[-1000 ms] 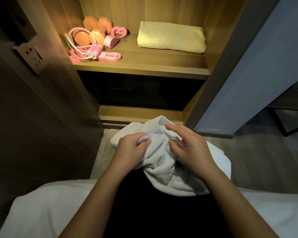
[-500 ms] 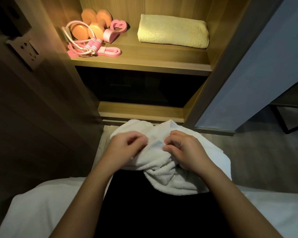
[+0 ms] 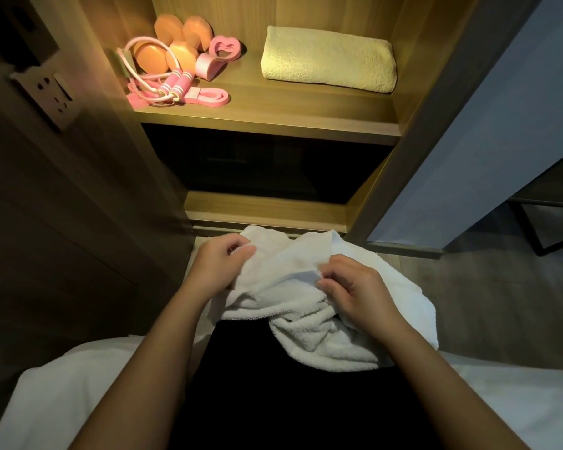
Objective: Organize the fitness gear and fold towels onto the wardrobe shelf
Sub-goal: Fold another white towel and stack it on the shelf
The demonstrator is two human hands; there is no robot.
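White terry towel point(image 3: 306, 287), bunched low before the wardrobe, one edge pinched by left hand point(image 3: 215, 271) and right hand point(image 3: 355, 293) and running crosswise between them; shelf point(image 3: 273, 121) with folded yellow towel point(image 3: 329, 63) up ahead, its free space nearer the right hand.

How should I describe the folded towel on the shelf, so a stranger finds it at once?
Find the lit wardrobe shelf. The folded towel lies on its right half, apart from the pink and orange fitness gear. It alone is pale yellow cloth.
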